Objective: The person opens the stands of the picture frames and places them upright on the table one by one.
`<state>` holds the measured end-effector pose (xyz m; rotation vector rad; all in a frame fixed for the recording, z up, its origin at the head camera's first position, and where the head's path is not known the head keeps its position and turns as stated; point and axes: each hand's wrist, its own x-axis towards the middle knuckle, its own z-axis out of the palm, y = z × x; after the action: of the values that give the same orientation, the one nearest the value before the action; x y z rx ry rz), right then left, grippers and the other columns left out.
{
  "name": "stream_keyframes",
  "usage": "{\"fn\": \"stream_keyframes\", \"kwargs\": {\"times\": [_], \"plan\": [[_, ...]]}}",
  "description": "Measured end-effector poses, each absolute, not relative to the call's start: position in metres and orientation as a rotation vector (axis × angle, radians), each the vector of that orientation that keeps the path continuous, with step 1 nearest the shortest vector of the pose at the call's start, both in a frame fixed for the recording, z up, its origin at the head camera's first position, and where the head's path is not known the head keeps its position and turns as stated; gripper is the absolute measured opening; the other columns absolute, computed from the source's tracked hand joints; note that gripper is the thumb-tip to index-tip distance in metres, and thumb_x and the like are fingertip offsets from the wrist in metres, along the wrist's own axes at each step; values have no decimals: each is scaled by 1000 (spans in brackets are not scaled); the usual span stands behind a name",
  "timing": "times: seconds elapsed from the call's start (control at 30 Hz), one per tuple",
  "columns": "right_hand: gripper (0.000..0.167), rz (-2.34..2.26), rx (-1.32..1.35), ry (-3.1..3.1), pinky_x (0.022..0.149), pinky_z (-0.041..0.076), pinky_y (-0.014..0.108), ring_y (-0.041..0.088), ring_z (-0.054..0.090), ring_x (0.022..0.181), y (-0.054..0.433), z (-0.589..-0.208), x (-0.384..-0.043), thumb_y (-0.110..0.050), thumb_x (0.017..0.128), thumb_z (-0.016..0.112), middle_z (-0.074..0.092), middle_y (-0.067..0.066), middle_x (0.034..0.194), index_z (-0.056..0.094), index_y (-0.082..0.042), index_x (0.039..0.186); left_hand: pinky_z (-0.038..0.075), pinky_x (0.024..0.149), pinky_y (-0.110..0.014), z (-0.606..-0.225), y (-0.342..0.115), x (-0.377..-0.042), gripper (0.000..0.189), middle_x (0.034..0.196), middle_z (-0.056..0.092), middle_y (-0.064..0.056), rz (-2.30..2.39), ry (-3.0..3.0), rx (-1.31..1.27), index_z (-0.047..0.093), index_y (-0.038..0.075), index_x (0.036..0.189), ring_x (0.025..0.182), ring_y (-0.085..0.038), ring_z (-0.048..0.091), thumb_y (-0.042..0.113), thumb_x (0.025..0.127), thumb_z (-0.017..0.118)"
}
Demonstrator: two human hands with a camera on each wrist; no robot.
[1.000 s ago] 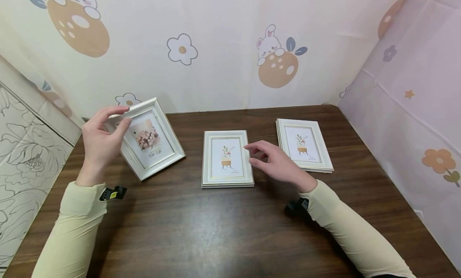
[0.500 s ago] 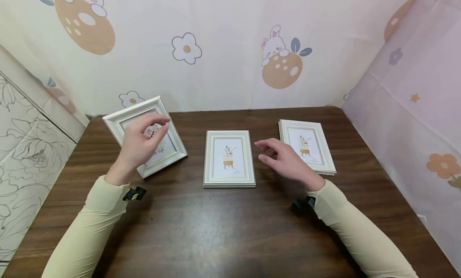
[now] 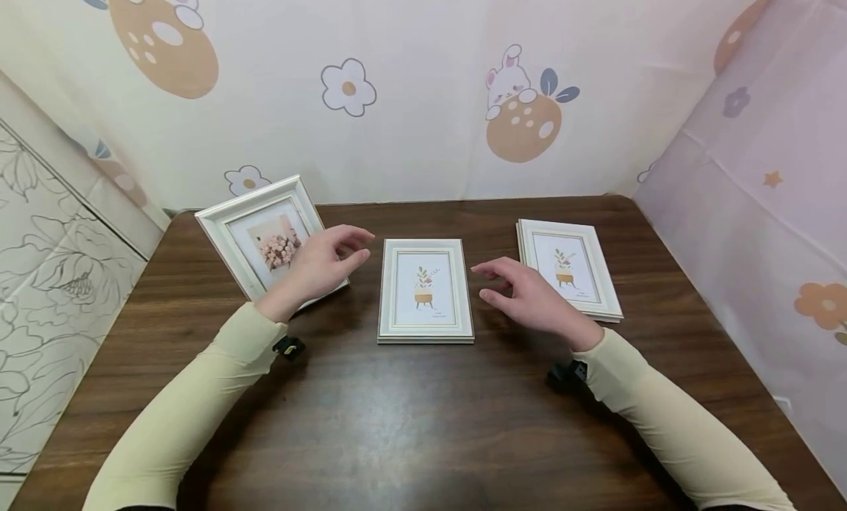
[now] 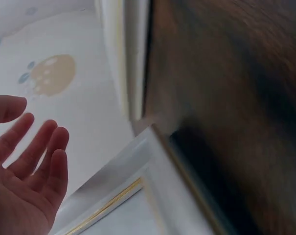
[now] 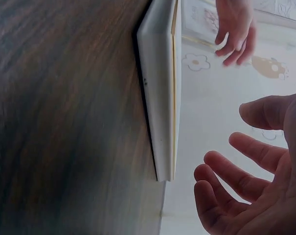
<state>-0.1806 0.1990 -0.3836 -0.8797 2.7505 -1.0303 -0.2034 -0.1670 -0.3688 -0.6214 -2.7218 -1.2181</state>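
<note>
My left hand [image 3: 324, 261] hangs in the air with loosely bent fingers, holding nothing. It overlaps the lower right of a white picture frame [image 3: 254, 235] that leans back upright, showing a pink bouquet print. At the centre, another white picture frame [image 3: 426, 290] with a potted-plant print lies flat; it looks doubled in thickness at its front edge. My right hand [image 3: 523, 294], also empty, hovers just right of it, fingers loosely curved. In the left wrist view the leaning frame's corner [image 4: 152, 147] is close by; in the right wrist view the flat frame's side [image 5: 157, 98] shows.
Further right, a white picture frame [image 3: 569, 268] with the same plant print lies flat and turned, with a second edge under it. All rest on a dark wood table [image 3: 397, 415]. A patterned curtain [image 3: 410, 129] closes off the back and right side.
My left hand has let go of the leaning frame's left side and moved right across its front towards the centre frame. My right hand has drawn slightly away from the centre frame's right edge.
</note>
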Motion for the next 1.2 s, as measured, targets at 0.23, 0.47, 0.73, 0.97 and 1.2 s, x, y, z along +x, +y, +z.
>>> {"fn": "stream_keyframes", "kwargs": {"times": [0.23,0.47,0.73,0.97,1.2], "plan": [[37,-1015,-974,2742,82,49,47,28,58,106,194,-383,-171,-17,95,68,62,9,126,62,-8,130,52,86,-40,-380,-148,-220,33,126,64,-6,-1207,-2870,-535,62,12,129,99,-21,66,23,97,64],[37,-1019,-998,2705,76,52,47,29,59,106,190,-380,-163,-16,95,70,62,9,126,62,-8,130,48,93,-43,-384,-135,-233,42,133,59,-11,-1225,-2943,-512,55,8,136,110,-24,62,23,98,62],[36,-998,-986,2707,77,52,43,28,60,107,191,-380,-166,-17,95,68,61,8,127,62,-10,130,45,96,-44,-387,-124,-246,46,133,57,-14,-1244,-3037,-427,52,4,138,114,-26,55,25,98,62],[33,-1016,-960,2695,83,51,46,26,61,103,193,-379,-168,-15,95,68,63,10,124,63,-8,128,41,102,-46,-393,-116,-255,48,137,53,-12,-1261,-3084,-285,51,6,140,122,-29,50,25,97,62],[32,-1047,-959,2686,86,51,47,25,61,107,197,-380,-171,-16,97,66,62,7,125,63,-8,127,41,104,-44,-400,-113,-263,57,140,49,-16,-1317,-3148,-115,45,4,144,125,-29,48,27,95,64]]}}
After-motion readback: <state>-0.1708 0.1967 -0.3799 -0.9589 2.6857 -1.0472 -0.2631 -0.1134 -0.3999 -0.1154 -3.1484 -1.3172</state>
